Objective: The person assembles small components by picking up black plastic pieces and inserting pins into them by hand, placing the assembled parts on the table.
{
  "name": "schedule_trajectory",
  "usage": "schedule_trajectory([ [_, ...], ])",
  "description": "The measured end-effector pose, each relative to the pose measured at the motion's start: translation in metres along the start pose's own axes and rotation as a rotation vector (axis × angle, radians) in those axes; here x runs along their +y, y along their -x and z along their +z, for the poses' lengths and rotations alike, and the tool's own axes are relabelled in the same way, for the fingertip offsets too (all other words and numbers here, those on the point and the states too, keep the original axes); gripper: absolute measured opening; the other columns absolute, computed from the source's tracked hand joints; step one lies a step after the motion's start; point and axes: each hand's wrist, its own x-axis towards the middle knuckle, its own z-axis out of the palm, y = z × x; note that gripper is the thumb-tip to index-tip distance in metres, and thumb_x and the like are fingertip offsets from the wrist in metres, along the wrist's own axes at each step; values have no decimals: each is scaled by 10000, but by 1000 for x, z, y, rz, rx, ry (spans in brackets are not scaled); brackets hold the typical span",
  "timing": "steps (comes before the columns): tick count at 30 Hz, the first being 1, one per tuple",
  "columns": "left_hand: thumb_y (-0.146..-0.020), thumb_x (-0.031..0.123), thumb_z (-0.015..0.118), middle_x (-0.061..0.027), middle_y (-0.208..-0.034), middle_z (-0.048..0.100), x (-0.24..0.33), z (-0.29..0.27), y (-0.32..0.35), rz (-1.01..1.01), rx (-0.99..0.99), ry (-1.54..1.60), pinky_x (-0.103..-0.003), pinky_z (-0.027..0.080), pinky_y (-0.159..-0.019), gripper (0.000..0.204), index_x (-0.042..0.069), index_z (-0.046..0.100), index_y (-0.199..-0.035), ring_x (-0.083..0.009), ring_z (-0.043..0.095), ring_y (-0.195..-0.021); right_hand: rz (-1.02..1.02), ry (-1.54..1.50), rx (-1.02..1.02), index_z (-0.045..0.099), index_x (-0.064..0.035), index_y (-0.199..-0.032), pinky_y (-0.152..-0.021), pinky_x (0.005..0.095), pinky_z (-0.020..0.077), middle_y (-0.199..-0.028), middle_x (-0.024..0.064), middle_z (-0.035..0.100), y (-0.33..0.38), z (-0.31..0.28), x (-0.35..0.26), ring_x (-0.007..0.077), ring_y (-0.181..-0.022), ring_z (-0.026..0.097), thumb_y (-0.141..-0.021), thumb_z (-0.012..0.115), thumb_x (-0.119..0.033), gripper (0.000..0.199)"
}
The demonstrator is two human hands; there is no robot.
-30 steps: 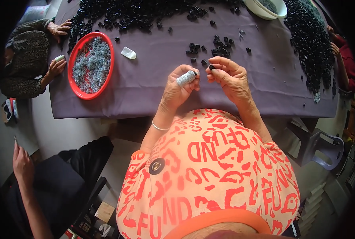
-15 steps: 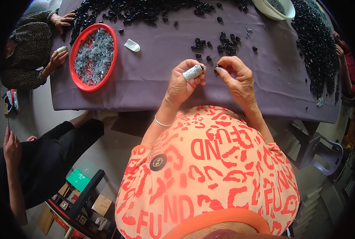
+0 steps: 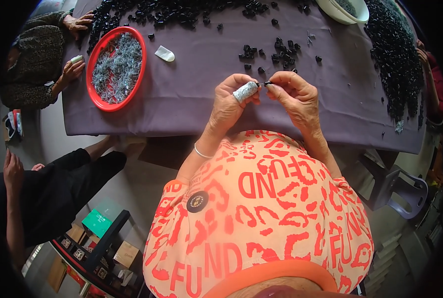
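Near the front edge of the table, my left hand (image 3: 225, 103) is closed, with a speckled grey-white finger cover (image 3: 245, 92) on one digit. Its fingertips pinch something small and dark with a thin metal pin, too small to make out fully. Close to its right, my right hand (image 3: 300, 97) pinches a small black plastic piece (image 3: 267, 83), its end almost meeting what the left hand holds. I cannot tell whether the two touch. Just beyond my hands lie loose black pieces (image 3: 284, 52) in a small group.
A red tray (image 3: 144, 59) of silvery metal pins (image 3: 113, 69) stands left, beside a white finger cover (image 3: 165, 53). Black pieces pile along the far side (image 3: 181, 12) and right (image 3: 390, 64) of the purple tablecloth (image 3: 181, 116). A white bowl (image 3: 348, 19) is far right. Co-workers' hands rest at both sides.
My right hand has brought its black piece closer to my left fingertips, narrowing the gap. My left hand has shifted slightly right.
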Motion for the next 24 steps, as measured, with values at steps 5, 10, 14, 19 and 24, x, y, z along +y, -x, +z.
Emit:
schedule_trajectory([
  [5,-872,86,613,-84,-892,649,2,2,0,-9,19,15,-279,538,-670,137,13,587,-985,-142,629,-768,-41,80,-6,617,-5,-977,-684,195,502,-854,5,612,0,0,2,67,-758,593,-830,649,-4,150],
  [10,-871,104,619,-70,-916,646,0,0,1,-5,7,-16,-274,534,-678,138,21,594,-978,-135,625,-790,-30,92,-16,613,1,-969,-690,190,494,-854,2,607,0,1,3,63,-760,587,-834,642,2,139],
  [14,-860,85,632,-84,-859,650,-2,2,2,8,46,-97,-263,537,-654,154,-6,591,-976,-135,633,-737,-54,186,-47,610,5,-968,-695,188,490,-858,6,605,1,0,2,63,-772,582,-836,636,6,135],
  [19,-854,90,641,-83,-821,653,-2,5,3,34,61,-186,-254,535,-646,162,-23,597,-960,-133,633,-715,-57,170,-67,614,8,-959,-699,190,492,-862,11,605,-1,-4,3,65,-776,582,-834,637,5,127],
  [24,-846,85,650,-83,-816,655,-2,6,2,39,76,-195,-249,533,-642,164,-30,604,-953,-129,630,-702,-23,95,-75,622,9,-951,-700,192,499,-865,15,613,-2,-6,1,68,-774,590,-831,640,6,121],
])
